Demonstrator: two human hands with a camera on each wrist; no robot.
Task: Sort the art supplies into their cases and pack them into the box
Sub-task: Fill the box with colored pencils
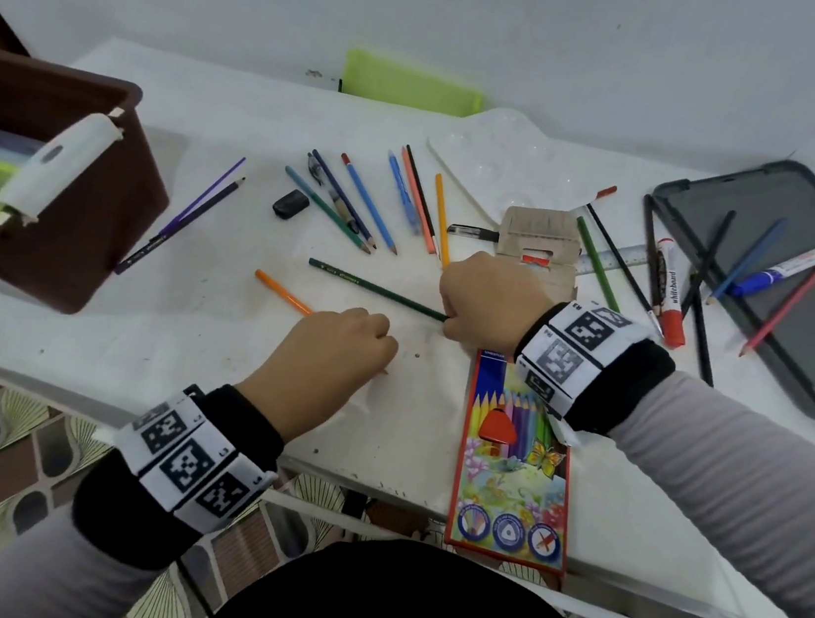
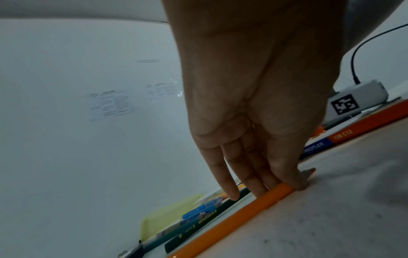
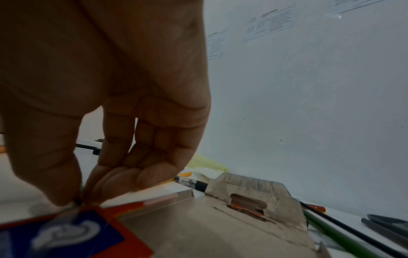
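Right hand [image 1: 491,303] fingers [image 3: 106,185] are pinched with the thumb on the tip end of the dark green pencil [image 1: 377,289], right at the open flap of the coloured pencil case [image 1: 515,458]. Left hand [image 1: 332,356] has its fingers [image 2: 260,185] and thumb closing round the orange pencil [image 2: 243,214], which lies flat on the table [image 1: 193,348] just left of the case.

My take on doing this bit well: lift both pencils level, turn them so they run along the case, and feed them in at the flap end (one at a time is probably safer, the mouth looks tight).

Everything else sits out from the case: a fan of loose pencils [image 1: 356,208] and a black eraser [image 1: 290,203] beyond it to the left, the brown box [image 1: 48,189] far left with stuff already inside, markers and more pencils over a grey lid [image 1: 808,320] to the right. The black pen [image 1: 472,233] and light green pencil [image 1: 598,264] lie right against the flap, so they could get nudged.
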